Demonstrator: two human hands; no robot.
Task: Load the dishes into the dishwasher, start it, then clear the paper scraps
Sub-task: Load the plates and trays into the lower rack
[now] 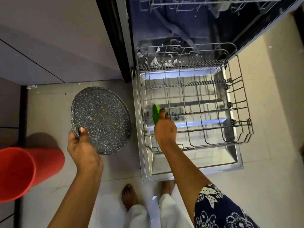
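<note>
Edgewise, green plate (pixel 156 112) at rack (pixel 205 111) edge

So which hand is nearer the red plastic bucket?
Left. The left hand, gripping a speckled grey round tray, is beside the red plastic bucket; the right hand is over the wire dishwasher rack.

Home kitchen: open dishwasher (pixel 189 99), cabinet fronts (pixel 57 46), tiled floor (pixel 271 186).

Lower rack (pixel 246 122) sits pulled out over the dropped door (pixel 236 163), upper rack (pixel 213 2) behind and above it. Paper scraps (pixel 156 62) lie in its back-left corner. The right hand (pixel 165 130) holds a small plate (pixel 156 112) on edge at the rack's left side. The left hand (pixel 82 148) holds a flat pan (pixel 102 119) left of the door, with the bin (pixel 24 171) further left on the floor.
</note>
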